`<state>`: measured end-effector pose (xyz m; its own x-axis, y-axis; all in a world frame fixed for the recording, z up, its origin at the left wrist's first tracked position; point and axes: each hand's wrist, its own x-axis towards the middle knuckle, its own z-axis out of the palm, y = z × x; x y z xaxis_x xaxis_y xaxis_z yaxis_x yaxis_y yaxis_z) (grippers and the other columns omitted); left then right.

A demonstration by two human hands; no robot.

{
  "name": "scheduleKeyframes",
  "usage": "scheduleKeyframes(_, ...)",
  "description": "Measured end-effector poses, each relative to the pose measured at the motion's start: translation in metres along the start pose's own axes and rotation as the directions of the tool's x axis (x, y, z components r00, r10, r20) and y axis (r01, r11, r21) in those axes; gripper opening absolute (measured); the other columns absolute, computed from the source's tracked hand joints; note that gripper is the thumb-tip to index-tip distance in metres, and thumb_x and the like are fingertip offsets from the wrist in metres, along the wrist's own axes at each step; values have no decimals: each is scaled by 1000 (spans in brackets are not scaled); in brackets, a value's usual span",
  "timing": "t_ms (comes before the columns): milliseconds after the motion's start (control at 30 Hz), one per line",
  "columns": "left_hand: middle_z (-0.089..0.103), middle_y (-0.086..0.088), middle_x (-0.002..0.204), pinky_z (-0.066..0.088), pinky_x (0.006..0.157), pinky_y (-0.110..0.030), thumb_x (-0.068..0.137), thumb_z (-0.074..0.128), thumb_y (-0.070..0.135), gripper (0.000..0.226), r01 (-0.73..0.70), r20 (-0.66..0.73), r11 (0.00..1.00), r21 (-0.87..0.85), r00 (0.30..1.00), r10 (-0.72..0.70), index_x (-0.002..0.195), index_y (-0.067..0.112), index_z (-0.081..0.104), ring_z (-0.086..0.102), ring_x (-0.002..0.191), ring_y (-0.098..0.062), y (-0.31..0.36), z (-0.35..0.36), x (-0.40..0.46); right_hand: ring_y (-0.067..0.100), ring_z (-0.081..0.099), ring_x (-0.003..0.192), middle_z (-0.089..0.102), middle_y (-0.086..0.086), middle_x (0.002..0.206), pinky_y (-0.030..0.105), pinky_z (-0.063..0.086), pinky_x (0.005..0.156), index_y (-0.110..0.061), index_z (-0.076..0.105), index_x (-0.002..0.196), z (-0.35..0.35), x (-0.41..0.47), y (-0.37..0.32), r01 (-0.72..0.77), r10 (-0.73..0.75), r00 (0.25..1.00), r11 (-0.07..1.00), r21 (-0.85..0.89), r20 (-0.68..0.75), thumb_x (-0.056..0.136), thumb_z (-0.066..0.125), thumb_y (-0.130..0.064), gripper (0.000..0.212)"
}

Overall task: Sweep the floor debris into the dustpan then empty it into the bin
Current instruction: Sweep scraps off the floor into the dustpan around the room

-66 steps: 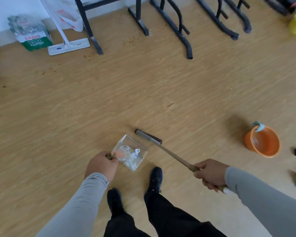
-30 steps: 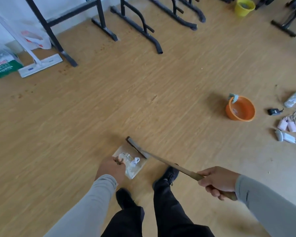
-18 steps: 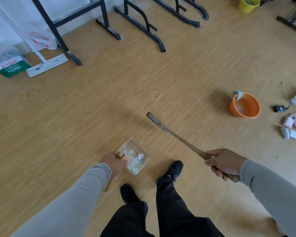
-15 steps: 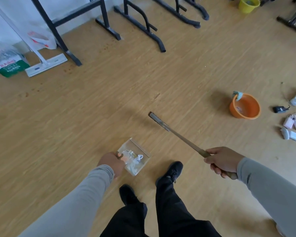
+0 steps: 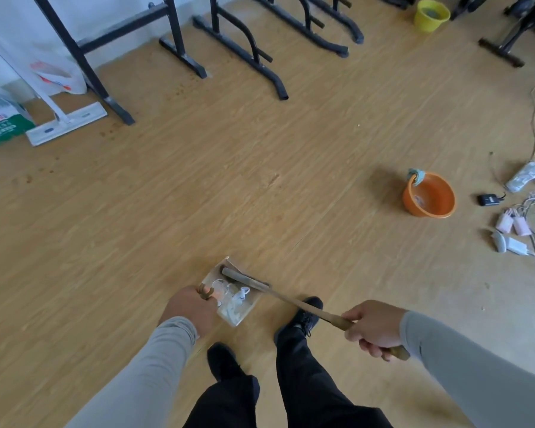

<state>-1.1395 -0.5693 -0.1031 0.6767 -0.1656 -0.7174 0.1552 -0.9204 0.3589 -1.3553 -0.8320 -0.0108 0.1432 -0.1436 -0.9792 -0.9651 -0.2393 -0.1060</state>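
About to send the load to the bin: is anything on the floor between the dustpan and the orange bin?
Nothing visible: bare floor lies between the dustpan and the orange bin. The brush head rests at the pan's mouth.

Looked like a bare utility or workout room rather than a lived-in home. Floored throughout in pale wood-grain laminate, speckled with small brown spots near a white wall. Lined along the far side with black metal frames resembling exercise stands. Cluttered at the left edge with a flat mop, a plastic bag and a shrink-wrapped pack of bottles. Dotted elsewhere with an orange basin, a yellow bucket, and, at the right edge, loose chargers and cables.
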Motion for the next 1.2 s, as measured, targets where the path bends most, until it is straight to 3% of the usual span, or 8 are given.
scheduleKeyframes(333, 74, -6, 84, 56, 69, -35, 77, 58, 32, 39, 26, 65, 999, -38, 998, -24, 110, 14, 70, 69, 73, -28, -3, -34, -46, 14, 42, 45, 55, 7, 61, 27, 37, 43, -22, 54, 128, -23, -74, 49, 95, -48, 984, 956, 278, -169, 98, 56, -14, 32)
scheduleKeyframes(467, 67, -4, 79, 53, 70, -36, 85, 55, 32, 39, -47, -5, 998, -29, 999, 47, 111, 5, 65, 63, 67, -24, 25, -52, -75, 13, 42, 44, 55, 7, 60, 26, 36, 43, -13, 59, 122, -23, -82, 68, 105, 10, 965, 900, 423, -261, 98, 53, -13, 25)
scheduleKeyframes(567, 65, 1, 74, 48, 63, -29, 91, 54, 27, 16, -88, -7, 996, 5, 996, 88, 102, 16, 51, 61, 64, -16, 47, -58, -92, 12, 41, 42, 55, 6, 59, 24, 34, 40, -3, 59, 119, -30, -73, 77, 82, 89, 956, 835, 545, -280, 99, 51, -15, 25)
scheduleKeyframes(667, 70, -1, 61, 60, 72, -39, 82, 64, 28, 21, -108, 9, 994, 14, 994, 108, 90, 9, 62, 69, 63, -23, 57, -55, -83, 11, 42, 43, 56, 5, 59, 22, 36, 39, -2, 60, 106, -46, -58, 82, 60, 163, 950, 741, 669, -266, 99, 52, -17, 19)
scheduleKeyframes(767, 74, 0, 61, 63, 76, -46, 79, 67, 29, 13, -122, 51, 992, 15, 991, 121, 85, 18, 68, 75, 68, -27, 69, -46, -71, 12, 44, 42, 56, 6, 58, 20, 37, 37, -5, 58, 92, -68, -41, 85, 61, 202, 946, 660, 749, -255, 99, 52, -18, 16)
scheduleKeyframes(900, 76, -1, 64, 63, 78, -44, 88, 68, 29, 18, -116, -5, 993, -38, 993, 116, 77, 30, 53, 75, 70, -25, 115, -32, -81, 11, 45, 35, 56, 7, 56, 18, 36, 35, -5, 56, 92, -109, -22, 92, 63, 228, 941, 604, 794, -248, 98, 52, -15, 12)
scheduleKeyframes(1100, 76, 5, 65, 62, 79, -39, 91, 66, 38, 29, -96, -13, 995, -30, 995, 96, 115, 25, 58, 75, 69, -21, 204, -10, -62, 12, 45, 37, 56, 10, 58, 18, 38, 35, -2, 59, 95, -198, -7, 114, 87, 217, 945, 554, 828, -245, 97, 54, -13, 12)
scheduleKeyframes(1200, 76, 1, 65, 62, 79, -41, 91, 68, 34, 21, -83, -38, 995, -45, 996, 82, 105, 19, 64, 75, 68, -24, 262, 0, -52, 12, 45, 39, 58, 10, 61, 19, 39, 36, -1, 61, 96, -253, -1, 124, 99, 190, 952, 552, 828, -241, 97, 56, -14, 14)
